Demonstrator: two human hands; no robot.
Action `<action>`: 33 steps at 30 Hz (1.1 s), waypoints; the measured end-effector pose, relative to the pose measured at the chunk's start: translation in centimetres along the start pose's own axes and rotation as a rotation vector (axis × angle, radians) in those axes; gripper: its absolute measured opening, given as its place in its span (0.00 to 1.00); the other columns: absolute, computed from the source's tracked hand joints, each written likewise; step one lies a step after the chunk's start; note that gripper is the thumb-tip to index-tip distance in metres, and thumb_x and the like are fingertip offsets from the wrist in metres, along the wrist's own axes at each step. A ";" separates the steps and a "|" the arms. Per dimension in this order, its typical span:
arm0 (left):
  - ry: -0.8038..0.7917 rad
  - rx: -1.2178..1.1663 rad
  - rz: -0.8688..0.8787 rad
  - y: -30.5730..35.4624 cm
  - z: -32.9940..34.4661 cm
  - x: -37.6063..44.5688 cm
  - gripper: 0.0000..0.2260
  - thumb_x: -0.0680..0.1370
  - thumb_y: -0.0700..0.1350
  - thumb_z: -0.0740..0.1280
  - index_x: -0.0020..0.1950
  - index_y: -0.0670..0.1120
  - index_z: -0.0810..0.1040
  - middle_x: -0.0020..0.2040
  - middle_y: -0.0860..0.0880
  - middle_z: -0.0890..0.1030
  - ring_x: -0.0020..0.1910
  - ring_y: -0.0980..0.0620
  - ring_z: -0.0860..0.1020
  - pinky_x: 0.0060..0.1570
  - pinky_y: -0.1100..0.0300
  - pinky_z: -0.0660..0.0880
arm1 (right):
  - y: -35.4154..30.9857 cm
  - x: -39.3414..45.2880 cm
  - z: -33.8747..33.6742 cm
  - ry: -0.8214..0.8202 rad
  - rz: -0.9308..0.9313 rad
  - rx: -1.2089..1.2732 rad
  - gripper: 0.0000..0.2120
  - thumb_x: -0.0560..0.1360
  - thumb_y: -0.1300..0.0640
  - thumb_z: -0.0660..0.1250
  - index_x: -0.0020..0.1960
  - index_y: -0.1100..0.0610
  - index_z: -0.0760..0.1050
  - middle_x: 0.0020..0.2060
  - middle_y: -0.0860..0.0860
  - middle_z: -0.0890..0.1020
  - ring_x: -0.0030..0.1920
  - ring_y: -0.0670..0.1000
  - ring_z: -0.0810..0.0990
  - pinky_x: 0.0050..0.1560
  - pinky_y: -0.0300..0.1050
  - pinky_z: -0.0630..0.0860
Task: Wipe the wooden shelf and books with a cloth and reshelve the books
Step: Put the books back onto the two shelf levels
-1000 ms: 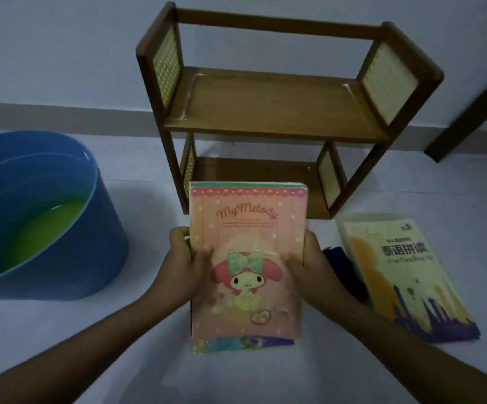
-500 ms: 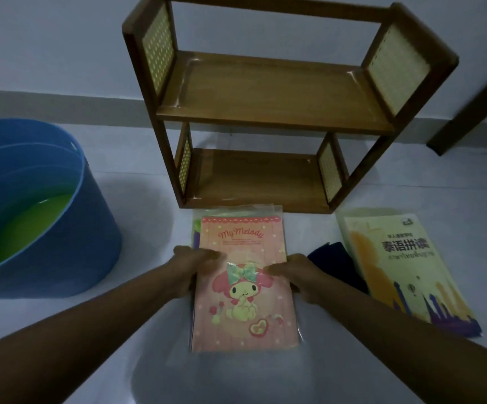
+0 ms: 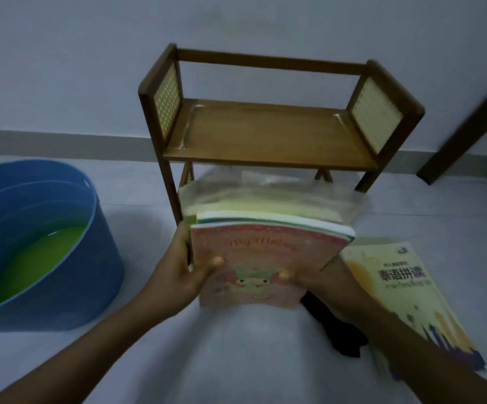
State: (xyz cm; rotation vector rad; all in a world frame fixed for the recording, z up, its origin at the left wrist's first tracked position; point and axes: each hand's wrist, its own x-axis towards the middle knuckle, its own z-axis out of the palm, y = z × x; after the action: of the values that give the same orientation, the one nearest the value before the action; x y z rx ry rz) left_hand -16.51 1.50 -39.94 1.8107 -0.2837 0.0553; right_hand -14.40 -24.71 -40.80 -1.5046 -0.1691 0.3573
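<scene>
Gripping book stack (image 3: 268,252) sides, both hands' fingers (image 3: 218,260) before wooden shelf (image 3: 271,132)

Dim, bluish, seemingly motion-blurred view.

Off to the left there's a blue tub (image 3: 61,258) sitting on the pale floor (image 3: 251,360), with greenish-yellow liquid (image 3: 41,258) pooled in the bottom, well below the rim. Behind everything is a plain light wall (image 3: 90,53) with a grey baseboard (image 3: 47,144) running along the bottom. A dark wooden strip (image 3: 469,126) slants down the far right side, maybe a door frame, can't tell.
</scene>
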 end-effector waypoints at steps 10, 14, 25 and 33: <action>-0.417 -0.011 -0.262 2.2 -3.9 1.7 0.21 0.69 0.46 0.76 0.56 0.67 0.77 0.54 0.65 0.81 0.55 0.62 0.80 0.49 0.67 0.78 | 3.7 0.4 -0.2 0.022 0.167 -0.067 0.20 0.68 0.64 0.76 0.59 0.61 0.78 0.53 0.58 0.84 0.54 0.56 0.83 0.52 0.51 0.81; -0.791 0.224 -0.263 9.1 -6.8 6.5 0.32 0.64 0.61 0.75 0.66 0.60 0.71 0.61 0.61 0.77 0.60 0.59 0.77 0.54 0.60 0.78 | 3.8 0.8 -0.6 -0.022 0.147 -0.125 0.18 0.71 0.64 0.73 0.59 0.58 0.77 0.54 0.55 0.84 0.55 0.53 0.82 0.52 0.49 0.81; -0.283 1.143 0.186 7.0 3.2 6.8 0.14 0.74 0.58 0.67 0.55 0.53 0.74 0.44 0.53 0.81 0.41 0.54 0.79 0.43 0.59 0.78 | 5.0 0.7 -1.3 0.121 0.274 -0.181 0.36 0.63 0.53 0.81 0.66 0.49 0.68 0.64 0.48 0.76 0.65 0.48 0.75 0.58 0.43 0.74; 0.099 0.195 -0.246 6.6 -6.0 4.5 0.29 0.47 0.68 0.76 0.41 0.53 0.82 0.36 0.55 0.86 0.36 0.57 0.84 0.31 0.67 0.78 | 4.4 -0.2 -3.0 0.108 0.232 0.030 0.44 0.64 0.60 0.79 0.74 0.53 0.61 0.69 0.48 0.73 0.69 0.50 0.72 0.63 0.54 0.74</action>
State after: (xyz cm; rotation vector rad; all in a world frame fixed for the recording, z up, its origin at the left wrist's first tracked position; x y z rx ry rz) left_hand -12.89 5.04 -31.30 2.0175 0.0170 -0.0006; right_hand -14.21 -27.47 -45.32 -1.5133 0.0973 0.4601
